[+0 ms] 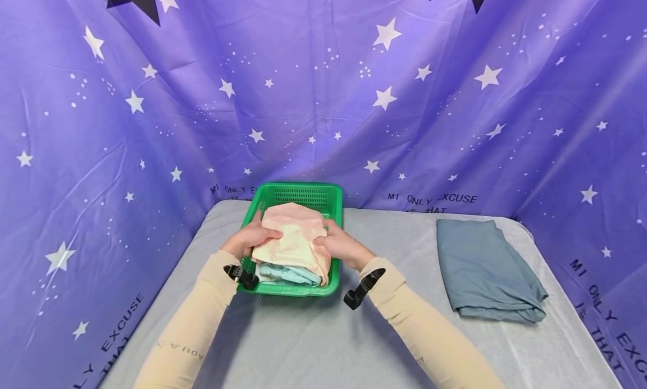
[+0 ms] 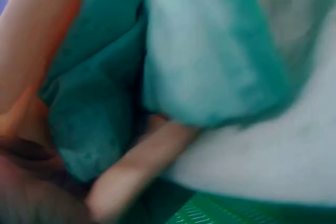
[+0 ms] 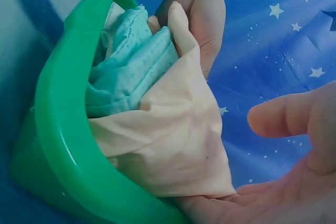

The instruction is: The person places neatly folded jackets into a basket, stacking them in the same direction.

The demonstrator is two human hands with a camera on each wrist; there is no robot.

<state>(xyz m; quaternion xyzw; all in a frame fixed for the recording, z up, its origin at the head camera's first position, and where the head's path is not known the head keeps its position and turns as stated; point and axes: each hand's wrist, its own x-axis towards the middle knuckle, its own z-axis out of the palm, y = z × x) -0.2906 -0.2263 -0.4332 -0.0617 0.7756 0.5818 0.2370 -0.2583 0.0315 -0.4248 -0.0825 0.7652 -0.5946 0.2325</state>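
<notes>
While pinched in left hand [image 1: 250, 236], touching wide-spread right hand [image 1: 346, 246], settle pink cloth [image 1: 295, 240] evenly in green basket [image 1: 300, 292]; tuck corners.

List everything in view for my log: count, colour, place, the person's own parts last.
Covered table: 1, grey, foreground
Star-print curtain: 1, purple with white and black stars, behind and at both sides
Perforated basket: 1, green, left of centre
Pink cloth: 1, pale pink, at the basket, over teal
Teal cloth: at least 1, teal, beneath pink
Folded fabric: 1, blue-grey, table's right
Wrist cameras: 2, black, one per wrist
Sleeves: 2, cream, forearms
Left grip: 1, bare, pink cloth's left side
Right grip: 1, bare, its right side
</notes>
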